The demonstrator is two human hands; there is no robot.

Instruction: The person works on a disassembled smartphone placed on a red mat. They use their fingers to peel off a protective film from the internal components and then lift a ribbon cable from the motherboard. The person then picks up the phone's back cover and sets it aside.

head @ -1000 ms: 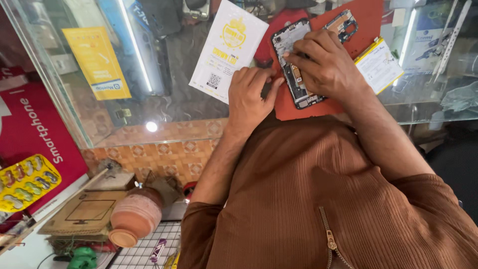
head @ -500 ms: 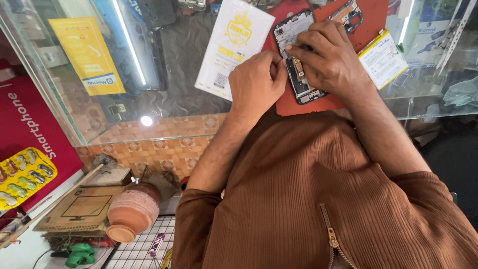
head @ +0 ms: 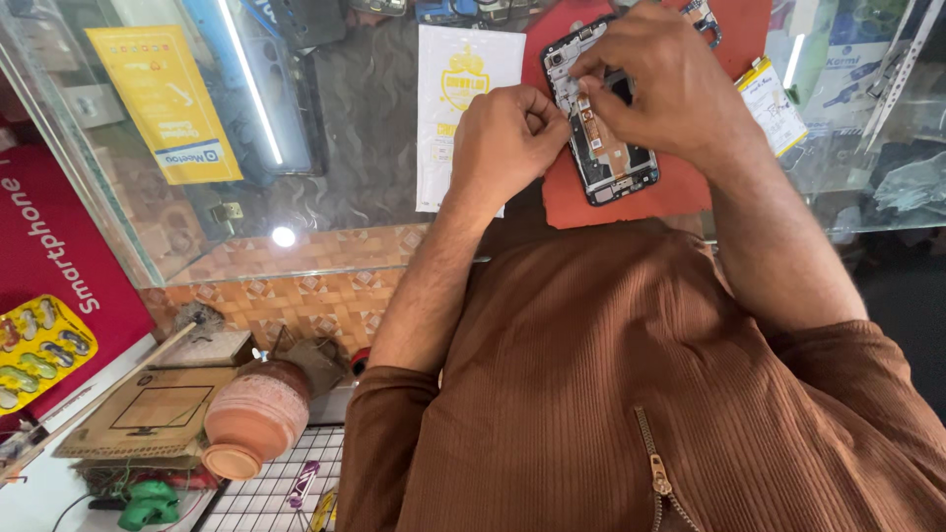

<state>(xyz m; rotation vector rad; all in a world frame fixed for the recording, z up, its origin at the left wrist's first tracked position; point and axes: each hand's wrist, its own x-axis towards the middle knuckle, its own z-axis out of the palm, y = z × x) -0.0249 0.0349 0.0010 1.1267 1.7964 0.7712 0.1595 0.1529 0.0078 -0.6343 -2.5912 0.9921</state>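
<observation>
Opened phone lies back-off on red mat, glass counter. Right hand pinches a small part at its upper board; left hand, curled, steadies the frame edge. Component-level work underway; next move likely demands a fine, steady fingertip grip.

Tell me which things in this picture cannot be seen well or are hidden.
- Head view: the top of the opened phone is covered by the right hand.
- What the left hand pinches is too small to tell.
- A part on the red mat is cut off by the upper edge.
- Items under the glass counter are blurred by reflections.
</observation>
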